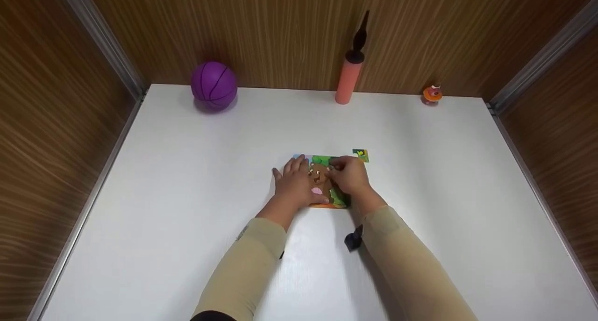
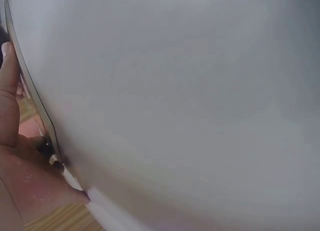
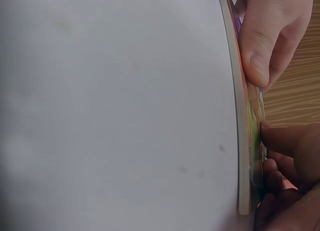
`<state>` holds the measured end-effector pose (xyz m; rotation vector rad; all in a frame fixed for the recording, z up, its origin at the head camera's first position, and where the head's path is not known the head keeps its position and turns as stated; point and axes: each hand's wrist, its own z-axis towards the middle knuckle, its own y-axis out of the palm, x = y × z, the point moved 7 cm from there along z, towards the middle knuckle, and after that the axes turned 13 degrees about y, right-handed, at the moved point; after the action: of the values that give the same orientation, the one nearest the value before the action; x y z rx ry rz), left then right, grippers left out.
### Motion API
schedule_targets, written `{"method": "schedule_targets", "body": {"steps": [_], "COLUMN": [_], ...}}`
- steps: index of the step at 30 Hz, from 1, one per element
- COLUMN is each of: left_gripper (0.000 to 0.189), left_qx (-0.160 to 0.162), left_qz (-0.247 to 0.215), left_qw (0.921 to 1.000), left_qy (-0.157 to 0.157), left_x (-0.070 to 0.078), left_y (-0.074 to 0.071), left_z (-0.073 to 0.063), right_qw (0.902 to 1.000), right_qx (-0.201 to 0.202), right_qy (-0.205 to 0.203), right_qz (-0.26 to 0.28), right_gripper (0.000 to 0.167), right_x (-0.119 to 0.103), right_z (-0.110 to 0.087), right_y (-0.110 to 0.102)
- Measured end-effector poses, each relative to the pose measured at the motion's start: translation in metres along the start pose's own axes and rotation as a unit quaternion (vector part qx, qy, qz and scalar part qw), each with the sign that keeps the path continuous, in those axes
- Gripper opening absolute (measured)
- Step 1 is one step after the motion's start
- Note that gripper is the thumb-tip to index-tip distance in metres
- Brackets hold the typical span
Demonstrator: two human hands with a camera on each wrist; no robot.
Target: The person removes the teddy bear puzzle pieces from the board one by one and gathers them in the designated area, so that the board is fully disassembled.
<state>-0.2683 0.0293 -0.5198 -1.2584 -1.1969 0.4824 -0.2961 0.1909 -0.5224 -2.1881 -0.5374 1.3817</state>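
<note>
A flat picture puzzle (image 1: 318, 199) showing a brown bear against green lies on the white table. My left hand (image 1: 294, 185) rests on its left side with fingers spread, its thumb across the lower part of the bear. Beside the bear's head, my right hand (image 1: 351, 175) has its fingers curled and pinches a puzzle piece at the board's upper right; the fingers mostly hide that piece. A loose green puzzle piece (image 1: 361, 154) with a yellow figure lies just beyond the right hand. In the right wrist view the puzzle board (image 3: 243, 156) appears edge-on, with both hands at it.
Along the back of the white table (image 1: 163, 181) stand a purple ball (image 1: 214, 86), a pink hand pump (image 1: 349, 78) with a black nozzle, and a small orange-and-red toy figure (image 1: 432, 94). Wood-grain panels (image 1: 289, 36) enclose the back and sides.
</note>
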Motion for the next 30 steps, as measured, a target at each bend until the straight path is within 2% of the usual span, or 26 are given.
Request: {"method": "schedule_targets", "body": {"steps": [6,14,20,24,30], "left_gripper": [0.127,0.128,0.128,0.128,0.128], "left_qx": [0.006,0.007,0.002,0.006,0.005], "left_qz": [-0.009,-0.008,-0.017,-0.019,-0.014], "left_qw": [0.9999,0.9999,0.9999,0.9998,0.9999], "left_qy": [0.002,0.003,0.001,0.001,0.003], "left_x": [-0.0009,-0.0016,-0.0009,0.0003,-0.0006], "left_y": [-0.0014,-0.0003,0.0012,0.0009,0.0014], "left_z": [-0.0016,0.001,0.0006,0.0002,-0.0002], "right_qw": [0.9994,0.9998,0.9997,0.9997,0.999], "right_qx": [0.025,0.008,0.016,0.024,0.032], "right_qy": [-0.023,0.004,0.021,0.01,-0.03], "right_qz": [-0.003,0.018,0.002,-0.004,0.005], "right_gripper": [0.031,0.024,0.022,0.021,0.021], "right_x": [-0.003,-0.0029,-0.0002,0.0004,-0.002], "right_z": [-0.0023,-0.0004,0.0002,0.0002,-0.0017], "right_y": [-0.002,-0.0021,-0.0029,-0.0036,-0.0055]}}
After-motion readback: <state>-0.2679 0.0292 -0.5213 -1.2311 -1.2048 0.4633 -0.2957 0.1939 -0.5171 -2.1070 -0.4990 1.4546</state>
